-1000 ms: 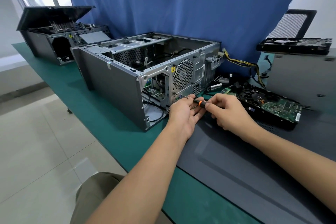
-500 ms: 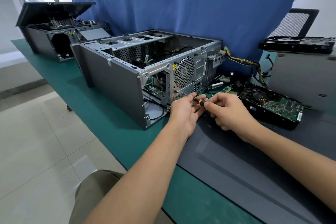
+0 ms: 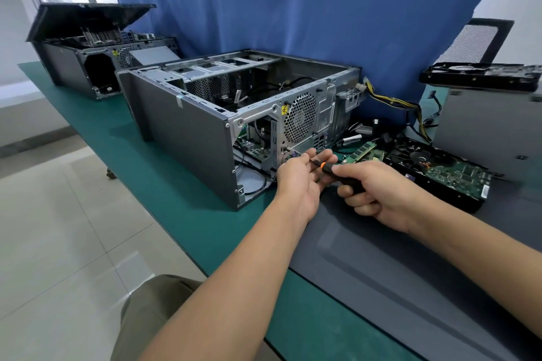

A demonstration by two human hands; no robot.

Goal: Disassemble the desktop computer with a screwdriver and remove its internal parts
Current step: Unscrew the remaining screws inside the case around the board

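A grey desktop computer case [image 3: 187, 129] lies on its side on the green table, open on top, its rear panel with a round fan grille [image 3: 299, 121] facing me. My right hand [image 3: 378, 192] grips the black handle of a screwdriver [image 3: 328, 167] with an orange ring. The shaft points left at the lower rear panel. My left hand [image 3: 302, 182] sits at the case's rear corner, its fingers pinching the screwdriver shaft near the tip. The tip itself is hidden behind my fingers.
A removed hard drive [image 3: 440, 173] and RAM sticks [image 3: 359, 152] lie right of the case, with yellow-black cables [image 3: 393, 99] behind. A dark side panel [image 3: 410, 269] lies under my arms. A second open case [image 3: 88, 67] stands far left, a grey box [image 3: 492, 123] at right.
My right hand has slid back along the handle, so the orange ring and more of the handle show. The left hand stays at the rear panel.
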